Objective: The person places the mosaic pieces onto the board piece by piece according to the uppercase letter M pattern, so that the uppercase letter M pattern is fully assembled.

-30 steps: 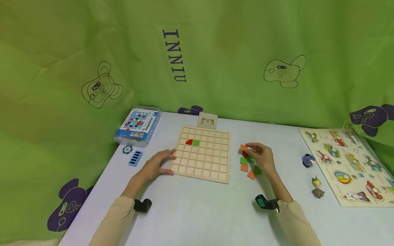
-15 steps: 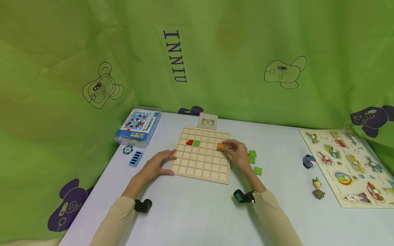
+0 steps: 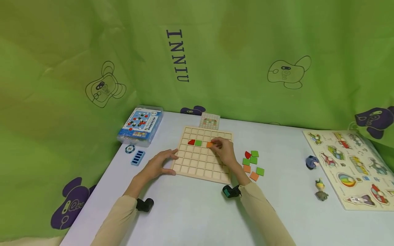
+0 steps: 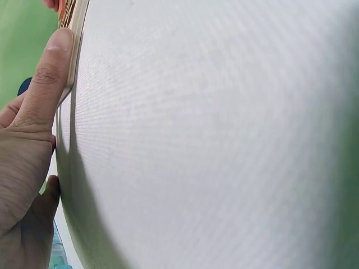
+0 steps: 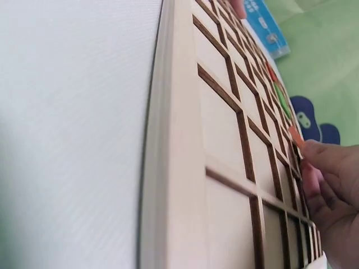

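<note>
A wooden grid board (image 3: pixel 193 163) lies mid-table in the head view. My right hand (image 3: pixel 226 152) pinches an orange square tile (image 3: pixel 209 145) between thumb and fingertips, over a cell in the upper part of the grid. To its left, a red piece with one curved side (image 3: pixel 192 142) and a green square tile (image 3: pixel 198 143) sit side by side in cells. My left hand (image 3: pixel 155 166) rests against the board's near left corner, its fingers spread from the thumb. In the left wrist view the left thumb (image 4: pixel 49 70) lies straight along the board's edge.
Loose green, orange and red tiles (image 3: pixel 253 160) lie right of the board. A small pattern card (image 3: pixel 210 121) touches its far side. At the left are a boxed set (image 3: pixel 140 125), a round chip (image 3: pixel 130 149) and a blue block (image 3: pixel 138 158). Small figures (image 3: pixel 312 162) and a picture puzzle (image 3: pixel 347 171) occupy the right.
My right hand has carried the orange tile from the loose pile leftward over the board, to a cell near the green tile. The left hand has stayed at the corner.
</note>
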`<action>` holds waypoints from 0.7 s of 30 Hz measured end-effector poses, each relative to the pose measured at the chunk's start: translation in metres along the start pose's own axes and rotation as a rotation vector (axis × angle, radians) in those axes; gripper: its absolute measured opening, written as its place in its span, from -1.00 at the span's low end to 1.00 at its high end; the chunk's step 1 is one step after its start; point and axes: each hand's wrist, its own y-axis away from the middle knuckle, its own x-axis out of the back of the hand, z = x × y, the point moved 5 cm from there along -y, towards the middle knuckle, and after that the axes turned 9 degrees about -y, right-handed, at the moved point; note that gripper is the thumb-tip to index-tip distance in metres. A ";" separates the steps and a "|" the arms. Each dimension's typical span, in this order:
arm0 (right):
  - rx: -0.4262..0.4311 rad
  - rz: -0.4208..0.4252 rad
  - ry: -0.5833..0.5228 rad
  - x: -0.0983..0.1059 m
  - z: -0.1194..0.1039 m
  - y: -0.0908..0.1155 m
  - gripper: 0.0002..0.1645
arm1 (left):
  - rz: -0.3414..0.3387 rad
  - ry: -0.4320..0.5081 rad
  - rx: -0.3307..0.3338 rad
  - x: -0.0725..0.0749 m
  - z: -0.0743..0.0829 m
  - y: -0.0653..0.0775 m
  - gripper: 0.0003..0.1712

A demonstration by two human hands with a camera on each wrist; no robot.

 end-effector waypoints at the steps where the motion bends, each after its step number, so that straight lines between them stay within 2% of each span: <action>1: 0.004 -0.009 0.000 -0.001 0.000 -0.001 -0.75 | -0.001 0.001 -0.002 0.000 0.000 0.000 -0.35; 9: -0.022 -0.032 0.016 -0.008 0.002 -0.008 -0.70 | -0.001 0.002 -0.026 0.001 0.002 -0.002 -0.34; 13: -0.044 -0.058 -0.024 -0.008 -0.002 -0.010 -0.67 | -0.002 0.000 -0.013 0.001 0.002 -0.002 -0.35; 17: -0.070 -0.048 -0.073 0.008 -0.007 -0.004 -0.66 | -0.005 0.004 0.000 0.002 0.005 -0.002 -0.35; 21: -0.089 -0.041 -0.101 0.040 -0.015 0.012 -0.66 | 0.001 -0.006 0.002 0.004 0.005 0.001 -0.35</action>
